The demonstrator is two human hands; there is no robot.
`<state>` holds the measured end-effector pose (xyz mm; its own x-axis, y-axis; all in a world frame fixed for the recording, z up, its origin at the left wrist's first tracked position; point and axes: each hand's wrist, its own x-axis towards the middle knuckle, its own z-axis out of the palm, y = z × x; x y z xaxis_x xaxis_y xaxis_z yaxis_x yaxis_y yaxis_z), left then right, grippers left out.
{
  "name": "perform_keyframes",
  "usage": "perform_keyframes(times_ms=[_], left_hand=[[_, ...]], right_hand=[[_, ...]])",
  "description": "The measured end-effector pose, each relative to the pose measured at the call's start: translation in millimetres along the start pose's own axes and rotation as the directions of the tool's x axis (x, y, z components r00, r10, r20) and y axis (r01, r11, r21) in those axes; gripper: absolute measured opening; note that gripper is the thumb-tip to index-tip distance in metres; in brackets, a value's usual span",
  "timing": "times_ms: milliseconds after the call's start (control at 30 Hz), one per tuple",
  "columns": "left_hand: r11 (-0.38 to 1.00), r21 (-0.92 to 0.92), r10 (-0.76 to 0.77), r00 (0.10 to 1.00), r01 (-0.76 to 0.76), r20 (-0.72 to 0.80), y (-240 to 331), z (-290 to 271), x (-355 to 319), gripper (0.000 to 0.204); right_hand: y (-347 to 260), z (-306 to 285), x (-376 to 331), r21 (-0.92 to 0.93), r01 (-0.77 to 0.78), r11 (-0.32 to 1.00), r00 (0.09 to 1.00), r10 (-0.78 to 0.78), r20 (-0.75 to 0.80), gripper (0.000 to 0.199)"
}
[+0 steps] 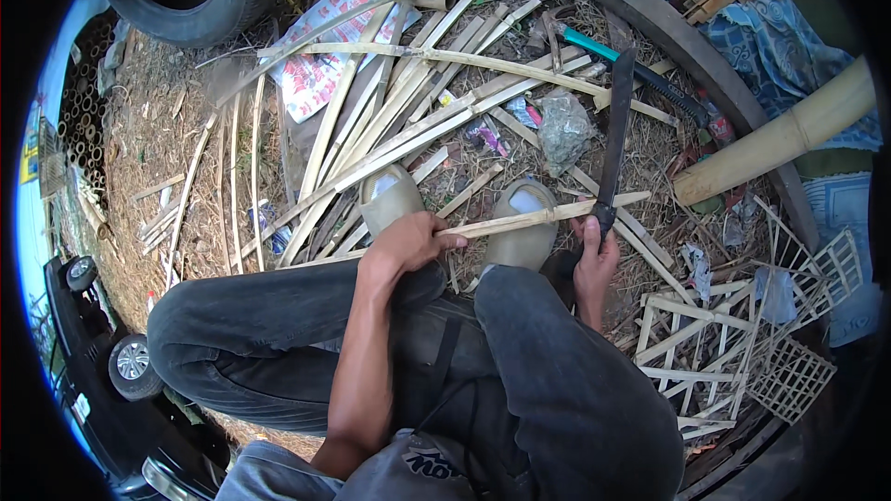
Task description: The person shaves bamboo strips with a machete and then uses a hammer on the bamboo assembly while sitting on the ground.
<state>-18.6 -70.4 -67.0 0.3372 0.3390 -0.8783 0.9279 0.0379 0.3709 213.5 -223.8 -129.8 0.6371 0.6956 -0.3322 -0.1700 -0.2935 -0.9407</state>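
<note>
A pale split-bamboo strip point(520, 221) runs across in front of my knees, above my shoes. My left hand point(408, 246) is closed around it, left of its middle. My right hand point(594, 264) grips the black handle of a machete point(616, 125), whose long dark blade points away from me. Close to the handle, the machete crosses the strip near its right end. I cannot tell whether the blade's edge is touching the bamboo. More bamboo strips point(408, 111) lie in a loose pile beyond my shoes point(522, 234).
A green-and-black handled tool point(640, 71) lies beyond the pile, and a tire point(243, 0) stands far left. A thick bamboo pole point(780, 139) and bamboo lattice frames point(696, 353) are at the right. A printed sheet point(311, 83) and plastic scraps point(564, 133) litter the ground.
</note>
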Motion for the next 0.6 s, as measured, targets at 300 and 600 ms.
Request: perform_keyframes(times_ms=[300, 600], left_hand=[[0.989, 0.13, 0.135, 0.831, -0.076, -0.539, 14, 6, -29, 0.048], [0.966, 0.199, 0.247, 0.819, -0.166, -0.518, 17, 12, -5, 0.043]], right_hand=[[-31, 71, 29, 0.587, -0.041, 0.809, 0.997, 0.068, -0.023, 0.012], [-5, 39, 42, 0.321, -0.102, 0.942, 0.99, 0.128, -0.062, 0.014]])
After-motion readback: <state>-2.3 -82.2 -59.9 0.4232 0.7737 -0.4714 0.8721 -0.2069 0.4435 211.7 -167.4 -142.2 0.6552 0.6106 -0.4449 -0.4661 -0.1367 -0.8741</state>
